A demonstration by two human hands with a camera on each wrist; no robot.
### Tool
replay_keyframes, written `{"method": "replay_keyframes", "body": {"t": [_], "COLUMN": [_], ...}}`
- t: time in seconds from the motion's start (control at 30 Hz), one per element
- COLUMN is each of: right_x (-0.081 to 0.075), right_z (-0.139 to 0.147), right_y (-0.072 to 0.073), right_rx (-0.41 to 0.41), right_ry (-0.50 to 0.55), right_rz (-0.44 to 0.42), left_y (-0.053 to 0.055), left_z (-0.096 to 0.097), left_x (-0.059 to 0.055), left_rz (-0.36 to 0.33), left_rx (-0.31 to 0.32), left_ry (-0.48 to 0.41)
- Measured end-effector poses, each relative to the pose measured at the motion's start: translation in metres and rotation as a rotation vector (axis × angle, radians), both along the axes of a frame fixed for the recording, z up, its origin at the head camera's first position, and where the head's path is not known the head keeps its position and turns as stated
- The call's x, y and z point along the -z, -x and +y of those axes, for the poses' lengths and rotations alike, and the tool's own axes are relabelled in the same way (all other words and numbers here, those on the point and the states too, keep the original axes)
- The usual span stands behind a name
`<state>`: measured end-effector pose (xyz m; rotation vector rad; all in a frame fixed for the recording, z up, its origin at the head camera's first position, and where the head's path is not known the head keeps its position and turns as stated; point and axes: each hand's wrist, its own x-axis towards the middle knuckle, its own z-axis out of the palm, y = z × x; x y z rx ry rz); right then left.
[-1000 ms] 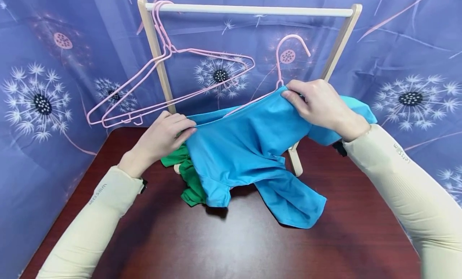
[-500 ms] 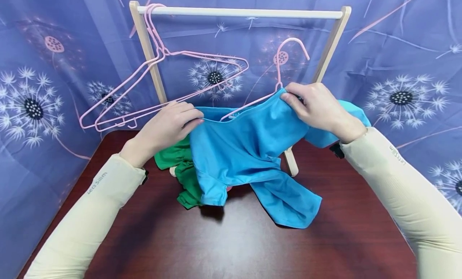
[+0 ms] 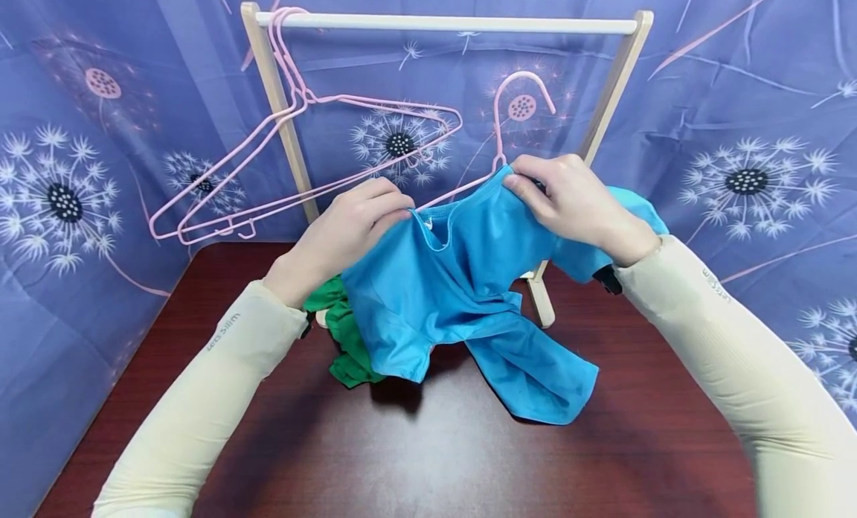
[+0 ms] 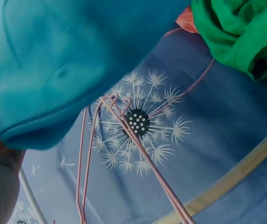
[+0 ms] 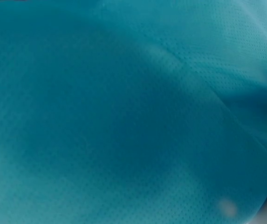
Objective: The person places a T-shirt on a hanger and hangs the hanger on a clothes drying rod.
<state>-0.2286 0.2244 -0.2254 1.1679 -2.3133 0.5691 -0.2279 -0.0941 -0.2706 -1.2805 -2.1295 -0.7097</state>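
Observation:
A blue short-sleeved shirt (image 3: 462, 280) hangs between both hands above the table. With thumb and fingers, my left hand (image 3: 351, 228) pinches the left side of its neckline. My right hand (image 3: 569, 202) grips the neckline's right side, close to the neck of a pink hanger (image 3: 498, 123). That hanger's hook stands up out of the collar, and one arm of it runs down into the shirt; the rest is hidden by cloth. Blue fabric (image 4: 68, 70) fills the upper left of the left wrist view. In the right wrist view, perforated blue cloth (image 5: 124, 116) covers nearly everything.
Several thin pink hangers (image 3: 304, 97) hang at the left end of the white rail (image 3: 455, 23) on a wooden rack (image 3: 612, 94). Crumpled green cloth (image 3: 344, 339) lies behind the shirt on the dark red table (image 3: 428, 458). A blue dandelion-print curtain (image 3: 736, 116) surrounds it.
My left hand has moved right, bringing its side of the neckline nearer the hanger's neck, so the collar now sags between the hands. My right hand and the hanger have shifted slightly left.

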Motion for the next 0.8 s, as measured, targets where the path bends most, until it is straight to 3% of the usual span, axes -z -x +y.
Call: {"method": "replay_keyframes", "body": {"t": [0.3, 0.5, 0.67, 0.8], "right_x": [-0.009, -0.020, -0.024, -0.019], "right_z": [0.017, 0.033, 0.032, 0.023], "right_y": [0.003, 0.002, 0.003, 0.005], "right_rx": [-0.057, -0.075, -0.152, -0.202], "right_ry": [-0.039, -0.104, -0.176, -0.191], "right_rz": [-0.021, -0.161, -0.251, -0.278], "left_y": [0.009, 0.015, 0.015, 0.012], "left_z": [-0.020, -0.036, -0.037, -0.029], "left_x": [0.004, 0.004, -0.003, -0.005], "left_rz": [0.111, 0.112, 0.044, -0.108], "left_rx": [-0.141, -0.194, -0.201, -0.148], "left_ry": [0.085, 0.156, 0.151, 0.129]}}
